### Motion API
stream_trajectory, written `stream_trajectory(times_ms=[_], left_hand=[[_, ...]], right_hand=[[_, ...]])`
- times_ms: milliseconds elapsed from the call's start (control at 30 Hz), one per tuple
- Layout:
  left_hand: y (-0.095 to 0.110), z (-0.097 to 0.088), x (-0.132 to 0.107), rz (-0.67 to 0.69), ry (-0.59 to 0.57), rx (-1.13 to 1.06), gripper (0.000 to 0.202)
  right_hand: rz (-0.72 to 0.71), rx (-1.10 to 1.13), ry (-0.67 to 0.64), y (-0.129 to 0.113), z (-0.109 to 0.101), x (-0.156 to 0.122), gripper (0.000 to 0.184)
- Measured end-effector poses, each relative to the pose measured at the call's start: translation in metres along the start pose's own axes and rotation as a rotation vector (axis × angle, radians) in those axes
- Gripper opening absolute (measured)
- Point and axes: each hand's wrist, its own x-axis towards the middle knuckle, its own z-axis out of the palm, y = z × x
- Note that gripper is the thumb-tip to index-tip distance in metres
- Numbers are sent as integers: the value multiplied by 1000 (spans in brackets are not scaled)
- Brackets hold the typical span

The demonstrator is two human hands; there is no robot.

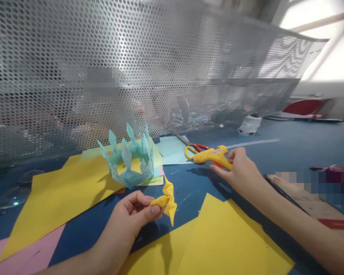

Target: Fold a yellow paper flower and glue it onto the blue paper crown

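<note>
My left hand (132,215) pinches a folded yellow paper piece (166,198) between thumb and fingers, just above the blue table (289,152). My right hand (240,172) reaches forward and grips the handle of a yellow glue gun (210,156), whose nozzle points left. Behind the folded piece stands a light blue paper crown (129,160) with several spikes, resting on yellow sheets.
Red-handled scissors (193,145) lie behind the glue gun on a light blue sheet (172,151). Large yellow sheets (229,244) and a pink sheet (23,256) cover the near table. A perforated metal screen (160,65) walls off the back. A wooden board (306,202) lies at right.
</note>
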Motion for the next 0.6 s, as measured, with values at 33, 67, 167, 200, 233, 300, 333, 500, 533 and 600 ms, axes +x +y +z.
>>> stream_trajectory(times_ms=[33,67,167,200,233,300,333,500,533,600], left_hand=[[2,2,-1,-2,-13,-18,47],[4,5,-2,-3,-26,-37,49],[12,15,-7,-11,-57,-99,50],[15,17,-9,-16,-63,-122,49],[16,19,-12,-22,-71,-145,49],[15,21,-18,-34,-90,-189,48],[12,20,-21,-43,-99,-208,45],[-16,16,-34,-195,-106,-264,22],[-20,16,-37,-238,-102,-268,23],[-26,17,-42,-308,-82,-269,21]], right_hand=[[-30,9,27,2,4,2,33],[-75,17,51,1,7,4,30],[-255,40,187,-10,4,10,34],[-327,50,243,-18,-1,9,34],[-401,60,299,-27,-7,6,30],[-569,91,403,-49,-21,-8,24],[-652,110,436,-60,-28,-18,18],[-947,201,526,-100,-52,-53,25],[-969,215,521,-104,-54,-54,31],[-1000,243,498,-108,-56,-53,43]])
